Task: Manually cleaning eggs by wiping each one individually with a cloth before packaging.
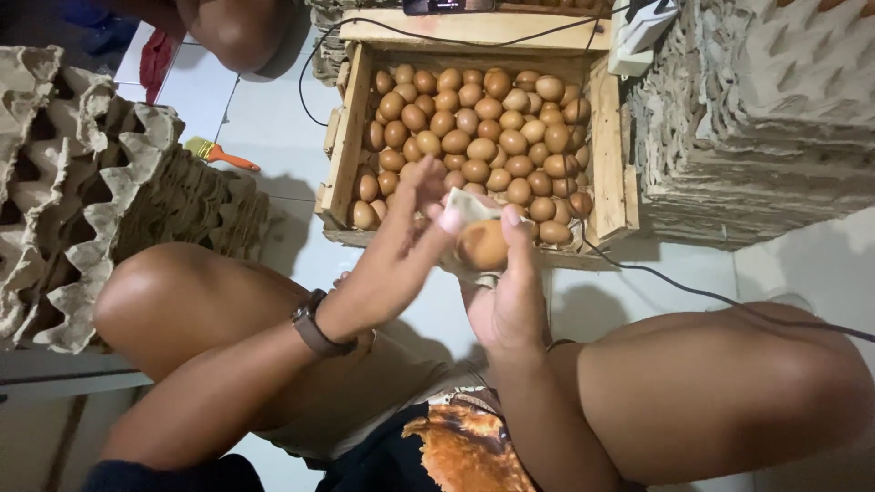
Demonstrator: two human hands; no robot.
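Head view: the person sits on a pale tiled floor (264, 109) with both bare knees up, looking down at their own hands. The landmark here is the wooden crate (349, 137), which stands just beyond the hands and is filled with loose brown eggs (474, 128), heaped several deep. Right hand (506, 292) is raised in front of the crate's near edge, palm up, fingers curled around a single brown egg (482, 244); the thumb runs up along the egg's right side, so the grasp is closed on it. Left hand (401, 241), with a dark watch (314, 323) on its wrist, reaches in from the left of the held egg; its fingertips pinch a small pale cloth or pad (469, 208) that lies against the top of the egg. Whether the cloth touches the crate behind it cannot be told. Left of the crate, a small brush with an orange handle (223, 153) lies on the floor. Further left of the crate, stacks of grey pulp egg trays (100, 182) rise beside the person's left knee. Right of the crate, touching or nearly touching its side, stands another tall stack of egg trays (756, 118). A black cable (684, 290) runs from the crate's right corner across the floor and over the right knee.
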